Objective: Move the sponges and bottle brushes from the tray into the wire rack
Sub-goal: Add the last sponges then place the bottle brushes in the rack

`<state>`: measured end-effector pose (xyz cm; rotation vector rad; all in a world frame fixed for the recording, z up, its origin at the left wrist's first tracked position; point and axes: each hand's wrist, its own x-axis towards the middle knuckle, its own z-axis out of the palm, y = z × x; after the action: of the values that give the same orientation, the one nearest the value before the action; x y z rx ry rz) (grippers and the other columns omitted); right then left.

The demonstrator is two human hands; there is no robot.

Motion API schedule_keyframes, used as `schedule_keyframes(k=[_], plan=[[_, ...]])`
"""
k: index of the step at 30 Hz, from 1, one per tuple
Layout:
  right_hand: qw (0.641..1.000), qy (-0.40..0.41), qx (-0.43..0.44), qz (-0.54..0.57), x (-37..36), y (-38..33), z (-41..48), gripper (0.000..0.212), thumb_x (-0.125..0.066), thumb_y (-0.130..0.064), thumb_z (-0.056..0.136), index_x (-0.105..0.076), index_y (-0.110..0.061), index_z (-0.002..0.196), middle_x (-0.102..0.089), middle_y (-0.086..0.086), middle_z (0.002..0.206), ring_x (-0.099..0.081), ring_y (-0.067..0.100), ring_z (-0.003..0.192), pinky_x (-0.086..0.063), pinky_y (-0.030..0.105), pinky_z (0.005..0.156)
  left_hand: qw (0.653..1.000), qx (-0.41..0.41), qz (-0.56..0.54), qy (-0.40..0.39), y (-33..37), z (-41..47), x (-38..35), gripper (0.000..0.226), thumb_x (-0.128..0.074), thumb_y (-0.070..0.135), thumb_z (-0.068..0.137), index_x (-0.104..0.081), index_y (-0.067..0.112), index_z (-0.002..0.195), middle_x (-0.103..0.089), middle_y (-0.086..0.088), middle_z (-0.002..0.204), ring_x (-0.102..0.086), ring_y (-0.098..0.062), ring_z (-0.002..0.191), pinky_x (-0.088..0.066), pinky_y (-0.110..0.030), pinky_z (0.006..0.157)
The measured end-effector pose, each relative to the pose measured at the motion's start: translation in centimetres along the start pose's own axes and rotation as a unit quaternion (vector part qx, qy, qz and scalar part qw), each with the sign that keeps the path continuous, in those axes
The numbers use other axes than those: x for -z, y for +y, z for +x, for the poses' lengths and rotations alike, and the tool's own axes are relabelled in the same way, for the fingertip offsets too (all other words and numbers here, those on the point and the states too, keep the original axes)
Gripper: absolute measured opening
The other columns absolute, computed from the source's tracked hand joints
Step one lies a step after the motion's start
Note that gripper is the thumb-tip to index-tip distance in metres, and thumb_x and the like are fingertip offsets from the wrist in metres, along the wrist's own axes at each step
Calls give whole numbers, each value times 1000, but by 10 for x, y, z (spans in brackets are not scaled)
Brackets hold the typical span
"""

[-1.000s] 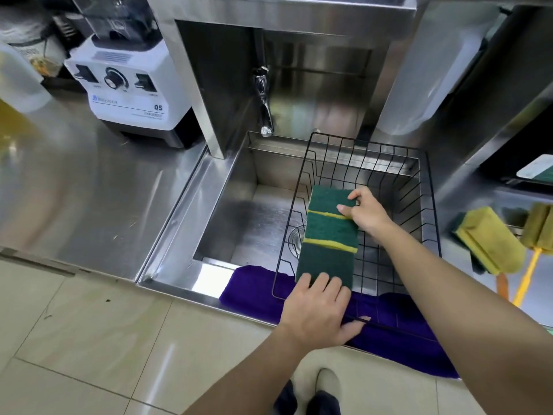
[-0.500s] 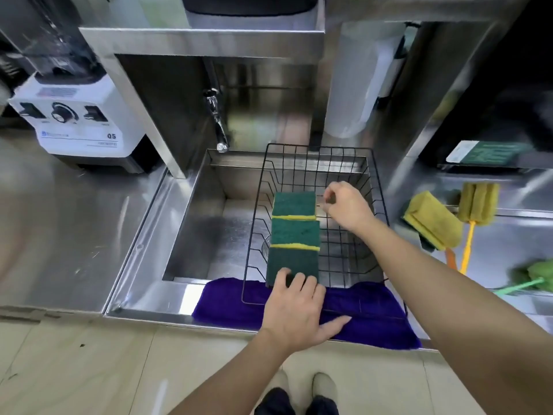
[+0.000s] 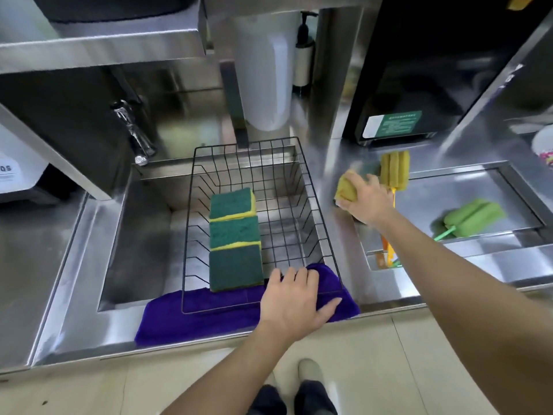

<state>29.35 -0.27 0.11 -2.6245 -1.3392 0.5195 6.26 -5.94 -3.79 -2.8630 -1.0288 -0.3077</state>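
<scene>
Now, nearest us, the left hand lies palm-down on the front rim of the wire rack, fingers spread flat, thumb out on the purple cloth under that rim, gripping nothing. Inside the rack, three green-and-yellow sponges stand in a row, front to back, touching one another. Right of the rack, the right arm stretches across to the tray and the right hand has its fingers curled onto the head of a yellow bottle brush. Just beyond the hand, a second yellow brush lies in the tray; farther right of the rack, a green brush. Behind the tray, a dark appliance carries a green label, too blurred to read. Far left of the rack, a white machine shows "QS".
</scene>
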Motion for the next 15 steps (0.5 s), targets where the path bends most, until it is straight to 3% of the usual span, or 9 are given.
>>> schedule_keyframes(k=[4, 6, 11, 15], plan=[[999, 22, 12, -38, 1, -8, -1, 57, -69, -46, 75, -43, -21, 120, -43, 15, 130, -45, 38, 121, -34, 47, 101, 1000, 5, 0, 7, -8, 3, 0, 54, -37, 63, 83, -59, 13, 77, -62, -3, 70, -57, -24, 63, -46, -36, 61], [998, 13, 9, -61, 1, -11, -5, 61, -71, -43, 74, -41, -17, 121, -42, 14, 129, -46, 39, 119, -38, 48, 97, 1000, 5, -1, 5, -7, 3, 0, 54, -37, 62, 83, -59, 13, 77, -61, -3, 69, -56, -25, 62, -45, -36, 60], [996, -12, 31, -77, 17, -19, -3, 49, -60, -7, 77, -32, -10, 118, -39, 20, 123, -51, 46, 110, -39, 43, 74, 1000, 21, -13, 8, -6, 2, 1, 56, -35, 63, 83, -60, 13, 78, -62, -4, 70, -57, -26, 62, -46, -35, 60], [996, 88, 1, -15, 44, -31, 2, 53, -54, -12, 83, -29, -5, 129, -41, 22, 126, -52, 46, 108, -36, 41, 70, 999, 44, -4, 26, -16, 0, 7, 55, -36, 64, 79, -61, 14, 80, -62, -2, 71, -56, -25, 65, -46, -35, 62]])
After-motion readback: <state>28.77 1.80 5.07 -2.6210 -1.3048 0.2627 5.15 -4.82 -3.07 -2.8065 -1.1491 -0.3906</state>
